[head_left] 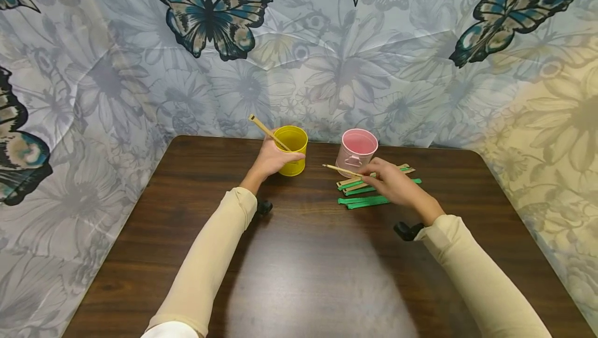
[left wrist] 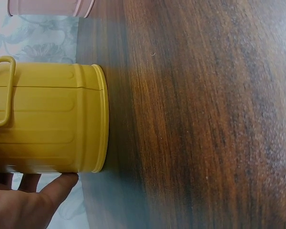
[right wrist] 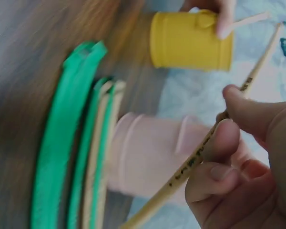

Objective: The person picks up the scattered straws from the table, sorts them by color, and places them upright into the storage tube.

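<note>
The left hand [head_left: 274, 157] holds the yellow bucket [head_left: 294, 165], left of the pink bucket [head_left: 347, 152]. A wooden stick [head_left: 266, 130] pokes out of the yellow bucket. In front of the pink bucket, the right hand [head_left: 396, 183] pinches a bamboo chopstick [right wrist: 181, 174] near green sticks [head_left: 364, 201].

My left arm [head_left: 210, 255] and right arm [head_left: 481, 275] reach forward, left hand [head_left: 276, 160] gripping with thumb extended, right hand [head_left: 392, 182] pinching, fingers curled.
</note>
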`<state>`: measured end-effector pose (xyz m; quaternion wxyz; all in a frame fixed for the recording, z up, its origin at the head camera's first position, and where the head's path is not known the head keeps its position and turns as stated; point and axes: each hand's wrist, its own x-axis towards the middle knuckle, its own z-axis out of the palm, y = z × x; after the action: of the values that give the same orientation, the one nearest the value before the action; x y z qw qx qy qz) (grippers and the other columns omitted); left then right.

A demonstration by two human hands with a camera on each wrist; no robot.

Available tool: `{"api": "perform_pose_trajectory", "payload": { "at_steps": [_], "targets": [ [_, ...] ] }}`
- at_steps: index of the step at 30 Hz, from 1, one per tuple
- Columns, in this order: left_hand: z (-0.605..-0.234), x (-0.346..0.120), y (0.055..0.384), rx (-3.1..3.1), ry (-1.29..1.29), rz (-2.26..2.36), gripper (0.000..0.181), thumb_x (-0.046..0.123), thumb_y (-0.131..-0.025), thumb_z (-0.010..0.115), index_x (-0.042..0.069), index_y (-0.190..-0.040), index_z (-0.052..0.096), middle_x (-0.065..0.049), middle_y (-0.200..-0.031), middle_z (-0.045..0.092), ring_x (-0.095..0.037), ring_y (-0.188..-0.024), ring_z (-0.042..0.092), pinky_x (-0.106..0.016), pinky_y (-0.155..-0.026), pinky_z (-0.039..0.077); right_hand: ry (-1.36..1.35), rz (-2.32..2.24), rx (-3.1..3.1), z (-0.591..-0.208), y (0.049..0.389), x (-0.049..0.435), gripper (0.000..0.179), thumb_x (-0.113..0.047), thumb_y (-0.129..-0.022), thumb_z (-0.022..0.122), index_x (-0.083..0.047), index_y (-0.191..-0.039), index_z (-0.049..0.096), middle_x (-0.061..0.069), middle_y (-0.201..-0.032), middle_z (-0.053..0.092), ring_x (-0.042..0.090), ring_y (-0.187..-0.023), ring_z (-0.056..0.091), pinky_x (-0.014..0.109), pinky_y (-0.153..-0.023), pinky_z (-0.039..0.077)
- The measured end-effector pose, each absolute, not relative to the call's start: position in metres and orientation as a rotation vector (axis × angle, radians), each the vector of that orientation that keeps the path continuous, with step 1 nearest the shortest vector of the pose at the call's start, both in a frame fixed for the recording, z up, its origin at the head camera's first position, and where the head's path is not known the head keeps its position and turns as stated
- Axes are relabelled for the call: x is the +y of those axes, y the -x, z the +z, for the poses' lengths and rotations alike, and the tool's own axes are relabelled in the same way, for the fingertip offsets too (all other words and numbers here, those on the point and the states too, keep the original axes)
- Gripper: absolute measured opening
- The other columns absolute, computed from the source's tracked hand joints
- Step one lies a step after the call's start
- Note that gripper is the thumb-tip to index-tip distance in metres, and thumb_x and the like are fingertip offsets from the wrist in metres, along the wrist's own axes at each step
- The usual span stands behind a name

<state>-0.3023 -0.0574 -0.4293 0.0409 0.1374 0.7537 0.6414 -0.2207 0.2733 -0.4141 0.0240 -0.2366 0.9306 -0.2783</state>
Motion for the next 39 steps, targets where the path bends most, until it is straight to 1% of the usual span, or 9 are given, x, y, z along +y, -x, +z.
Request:
{"api": "perform_pose_trajectory", "payload": {
  "at_steps": [6, 11, 15, 19, 24, 29, 34, 36, 39],
  "targets": [
    [-0.432, -0.057, 0.304, 2.276, -0.452, 1.981, 0.073, 0.006, -0.076, 0.089, 0.000, -0.140, 0.053, -0.023, -0.134, 0.061, -0.038, -0.122, 0.060, -0.046, -0.103, 0.053, 0.726, -1.021, 2.836, -0.392, 0.229, 0.242, 0.013, -0.017, -0.098, 0.069, -0.012, -0.109, 0.072, 0.004, -0.087, 0.064, 0.016, -0.069, 0.053, 0.026, -0.061, 0.045],
    [-0.450, -0.056, 0.315, 2.324, -0.430, 1.986, 0.072, 0.012, -0.075, 0.091, 0.010, -0.137, 0.057, -0.014, -0.129, 0.064, -0.029, -0.117, 0.062, -0.043, -0.101, 0.054, 0.866, -1.124, 2.848, -0.371, 0.242, 0.214, 0.007, -0.014, -0.094, 0.074, -0.011, -0.100, 0.072, 0.003, -0.088, 0.065, 0.016, -0.066, 0.051, 0.024, -0.060, 0.043],
    [-0.459, -0.057, 0.320, 2.364, -0.421, 1.978, 0.073, 0.016, -0.073, 0.093, 0.014, -0.137, 0.057, -0.009, -0.127, 0.064, -0.025, -0.114, 0.063, -0.040, -0.100, 0.054, 0.913, -1.144, 2.896, -0.352, 0.251, 0.193, 0.010, -0.015, -0.093, 0.076, -0.010, -0.099, 0.070, 0.003, -0.092, 0.063, 0.017, -0.063, 0.050, 0.023, -0.057, 0.041],
    [-0.458, -0.057, 0.320, 2.348, -0.441, 1.992, 0.073, 0.016, -0.073, 0.093, 0.011, -0.137, 0.057, -0.012, -0.128, 0.065, -0.028, -0.114, 0.063, -0.043, -0.100, 0.053, 0.904, -1.229, 2.926, -0.335, 0.259, 0.171, 0.013, -0.015, -0.093, 0.076, -0.008, -0.099, 0.067, 0.003, -0.093, 0.060, 0.016, -0.058, 0.048, 0.023, -0.053, 0.040],
    [-0.453, -0.058, 0.319, 2.320, -0.499, 2.006, 0.070, 0.012, -0.075, 0.091, 0.006, -0.136, 0.058, -0.018, -0.128, 0.065, -0.034, -0.116, 0.062, -0.046, -0.100, 0.052, 0.912, -1.318, 2.997, -0.320, 0.270, 0.148, 0.014, -0.018, -0.093, 0.077, -0.009, -0.096, 0.066, 0.004, -0.092, 0.059, 0.017, -0.062, 0.050, 0.023, -0.055, 0.040],
    [-0.439, -0.060, 0.311, 2.285, -0.503, 2.011, 0.071, 0.006, -0.076, 0.089, -0.001, -0.138, 0.055, -0.026, -0.131, 0.062, -0.043, -0.120, 0.059, -0.049, -0.102, 0.050, 0.925, -1.388, 3.035, -0.317, 0.285, 0.130, 0.016, -0.021, -0.093, 0.076, -0.009, -0.096, 0.066, 0.006, -0.095, 0.061, 0.020, -0.065, 0.049, 0.024, -0.059, 0.039],
    [-0.430, -0.062, 0.305, 2.267, -0.529, 1.988, 0.067, 0.003, -0.077, 0.086, -0.005, -0.135, 0.055, -0.028, -0.130, 0.061, -0.045, -0.119, 0.058, -0.046, -0.100, 0.052, 0.976, -1.386, 2.995, -0.327, 0.297, 0.114, 0.015, -0.021, -0.094, 0.075, -0.009, -0.097, 0.068, 0.005, -0.096, 0.063, 0.019, -0.067, 0.050, 0.023, -0.061, 0.041],
    [-0.428, -0.062, 0.304, 2.277, -0.544, 1.969, 0.065, 0.004, -0.078, 0.086, -0.004, -0.134, 0.055, -0.027, -0.129, 0.061, -0.043, -0.118, 0.059, -0.046, -0.100, 0.052, 1.017, -1.394, 2.986, -0.334, 0.302, 0.109, 0.015, -0.019, -0.094, 0.076, -0.007, -0.095, 0.067, 0.006, -0.094, 0.063, 0.020, -0.067, 0.049, 0.024, -0.062, 0.041],
    [-0.424, -0.064, 0.302, 2.292, -0.541, 1.938, 0.065, 0.006, -0.079, 0.086, 0.002, -0.136, 0.056, -0.023, -0.130, 0.062, -0.039, -0.118, 0.060, -0.047, -0.102, 0.051, 1.112, -1.370, 2.987, -0.344, 0.307, 0.102, 0.014, -0.017, -0.093, 0.076, -0.006, -0.094, 0.068, 0.007, -0.093, 0.064, 0.020, -0.067, 0.050, 0.024, -0.063, 0.042]
  ]
}}
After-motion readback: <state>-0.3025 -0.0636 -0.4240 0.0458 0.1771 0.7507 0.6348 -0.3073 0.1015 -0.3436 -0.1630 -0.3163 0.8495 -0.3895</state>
